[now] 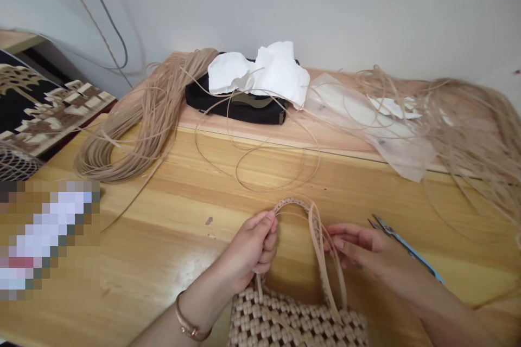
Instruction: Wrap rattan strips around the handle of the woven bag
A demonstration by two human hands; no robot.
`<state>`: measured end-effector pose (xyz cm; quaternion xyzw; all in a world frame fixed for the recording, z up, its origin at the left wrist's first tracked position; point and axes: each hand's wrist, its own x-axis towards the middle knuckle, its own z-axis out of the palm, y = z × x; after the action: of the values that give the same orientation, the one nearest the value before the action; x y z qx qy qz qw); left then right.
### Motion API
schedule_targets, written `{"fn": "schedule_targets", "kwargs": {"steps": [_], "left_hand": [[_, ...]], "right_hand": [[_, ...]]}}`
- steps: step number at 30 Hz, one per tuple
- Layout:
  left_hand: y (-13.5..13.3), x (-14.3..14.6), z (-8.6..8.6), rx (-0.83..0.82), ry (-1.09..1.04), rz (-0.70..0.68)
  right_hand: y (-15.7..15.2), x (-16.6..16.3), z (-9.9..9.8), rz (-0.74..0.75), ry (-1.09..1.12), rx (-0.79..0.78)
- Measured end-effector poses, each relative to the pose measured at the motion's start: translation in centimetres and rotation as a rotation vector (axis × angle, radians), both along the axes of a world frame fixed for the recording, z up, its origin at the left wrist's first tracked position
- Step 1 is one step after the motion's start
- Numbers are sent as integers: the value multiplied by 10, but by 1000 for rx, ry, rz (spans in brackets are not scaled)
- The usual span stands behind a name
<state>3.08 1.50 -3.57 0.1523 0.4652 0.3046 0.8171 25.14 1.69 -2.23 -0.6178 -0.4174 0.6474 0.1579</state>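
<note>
- left hand [254, 249] has its fingers pinched around the near handle [280, 207] of a woven bag [297, 320] sitting at the near edge of the tabletop [163, 238]
- right hand [358, 249] rests just right of the handles, fingers spread loosely and touching the far handle [325, 260]
- scissors [402, 246] lie just behind the right hand
- big bundle of cane strips [134, 130] far left, loose white paper [264, 73] on a black pouch [236, 105] at the back

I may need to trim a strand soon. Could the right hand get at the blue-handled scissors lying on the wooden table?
Probably yes: the blue-handled scissors lie just beyond the right hand, with bare wooden table around them and nothing between.
</note>
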Motion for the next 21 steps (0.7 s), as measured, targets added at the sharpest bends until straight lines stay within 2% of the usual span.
{"fn": "schedule_targets", "kwargs": {"steps": [4, 10, 12, 14, 21], "left_hand": [[0, -1, -1, 2, -6, -1], [0, 0, 1, 12, -4, 2], [0, 0, 1, 10, -4, -2], [0, 0, 1, 11, -1, 0], [0, -2, 1, 14, -5, -2]], "right_hand": [[-10, 8, -4, 72, 29, -40], [-29, 7, 5, 388, -247, 42], [-32, 3, 8, 446, -293, 14], [-33, 1, 8, 462, -325, -21], [-34, -2, 0, 334, -285, -126]]}}
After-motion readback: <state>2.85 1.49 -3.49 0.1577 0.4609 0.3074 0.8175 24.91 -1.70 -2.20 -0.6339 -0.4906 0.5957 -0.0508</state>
